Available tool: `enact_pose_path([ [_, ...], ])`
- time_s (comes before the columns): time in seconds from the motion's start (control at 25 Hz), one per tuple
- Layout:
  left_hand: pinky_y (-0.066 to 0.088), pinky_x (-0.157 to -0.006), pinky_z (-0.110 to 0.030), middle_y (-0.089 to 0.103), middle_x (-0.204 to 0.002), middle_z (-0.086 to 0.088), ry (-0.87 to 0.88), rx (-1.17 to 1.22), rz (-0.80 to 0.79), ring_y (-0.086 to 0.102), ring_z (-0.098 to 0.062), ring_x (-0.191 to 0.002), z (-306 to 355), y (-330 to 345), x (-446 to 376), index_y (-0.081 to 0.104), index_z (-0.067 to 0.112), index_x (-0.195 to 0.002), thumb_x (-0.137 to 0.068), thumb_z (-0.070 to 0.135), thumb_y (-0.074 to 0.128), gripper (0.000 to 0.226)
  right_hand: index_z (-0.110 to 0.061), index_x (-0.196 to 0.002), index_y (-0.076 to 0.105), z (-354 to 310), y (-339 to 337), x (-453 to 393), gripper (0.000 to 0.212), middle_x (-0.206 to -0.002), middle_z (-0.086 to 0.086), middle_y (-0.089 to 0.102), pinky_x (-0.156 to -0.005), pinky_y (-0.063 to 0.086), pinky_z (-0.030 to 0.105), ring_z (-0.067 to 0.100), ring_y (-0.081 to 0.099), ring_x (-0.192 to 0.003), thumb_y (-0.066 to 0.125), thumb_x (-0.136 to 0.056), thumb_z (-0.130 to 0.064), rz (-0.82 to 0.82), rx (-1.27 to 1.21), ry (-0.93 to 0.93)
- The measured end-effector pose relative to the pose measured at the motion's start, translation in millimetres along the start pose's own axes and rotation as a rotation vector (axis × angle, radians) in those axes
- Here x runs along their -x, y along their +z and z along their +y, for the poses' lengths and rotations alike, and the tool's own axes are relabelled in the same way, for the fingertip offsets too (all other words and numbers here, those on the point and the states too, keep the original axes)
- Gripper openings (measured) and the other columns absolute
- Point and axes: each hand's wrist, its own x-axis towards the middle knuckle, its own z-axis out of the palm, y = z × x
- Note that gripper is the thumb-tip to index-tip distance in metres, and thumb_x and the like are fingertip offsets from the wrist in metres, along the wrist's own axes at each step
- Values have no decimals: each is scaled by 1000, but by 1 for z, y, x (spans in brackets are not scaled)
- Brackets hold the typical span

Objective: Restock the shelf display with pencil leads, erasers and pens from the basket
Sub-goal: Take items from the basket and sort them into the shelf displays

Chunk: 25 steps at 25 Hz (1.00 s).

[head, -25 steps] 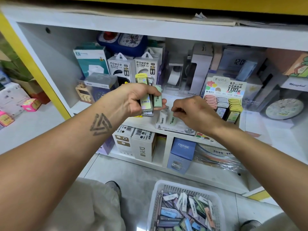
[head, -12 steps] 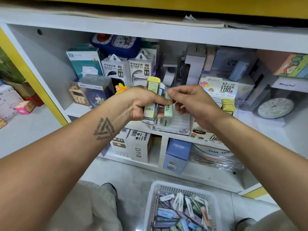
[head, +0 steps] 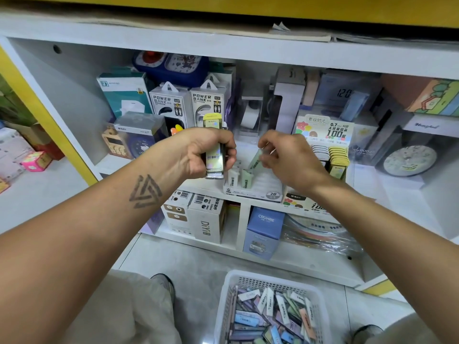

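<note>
Basket (head: 320,290) on the floor holds mixed lead cases and erasers; left hand (head: 206,151) grips a stack of cases (head: 214,155); right hand (head: 285,157) pinches a green case (head: 254,161), tilted over the shelf's display tray (head: 258,192).

- power bank boxes (head: 171,105): two, side by side
- hands (head: 198,152): two
- baskets (head: 270,281): one
- lead cases standing in white tray (head: 253,191): two; a third at right fingers
- round clocks (head: 409,161): one clear, others blurred
- shoes (head: 162,284): two
</note>
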Motion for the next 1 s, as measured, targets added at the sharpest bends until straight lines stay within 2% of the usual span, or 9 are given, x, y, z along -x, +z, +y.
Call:
enact_pose_path([
  [0.16,45,-40,-17,61,-63,-13,7,-12,-14,53,-16,-44,1,-1,3,50,5,-89,-87,-1,50,7,-13,-94,56,3,15,3,15,-78,9,65,-66,57,44,25,67,-71,63,-90,0,-33,21,-95],
  [0.36,46,-40,-17,59,-66,-13,3,19,-28,56,-16,-48,1,-3,4,52,7,-87,-87,-2,50,9,-11,-90,60,2,13,2,9,-75,6,67,-66,56,42,25,66,-71,66,-89,-3,-26,80,-133],
  [0.52,47,-41,-19,58,-70,-13,17,33,-9,57,-16,-55,0,-3,2,55,3,-103,-87,-4,51,18,-10,-89,62,0,9,2,9,-74,3,68,-67,56,40,22,65,-71,67,-88,-2,-31,73,-127],
  [0.72,50,-43,-19,64,-77,-13,17,10,10,64,-18,-60,-2,1,3,56,4,-88,-90,-2,53,7,-11,-90,66,-4,9,1,7,-80,5,69,-72,55,41,23,65,-77,69,-88,-5,-89,80,-149],
  [1.0,47,-41,-17,69,-79,-12,20,15,39,65,-17,-50,-1,2,5,57,4,-95,-92,1,54,5,-10,-90,64,2,9,2,7,-78,5,68,-70,57,40,23,67,-74,69,-89,-5,-43,65,-112],
])
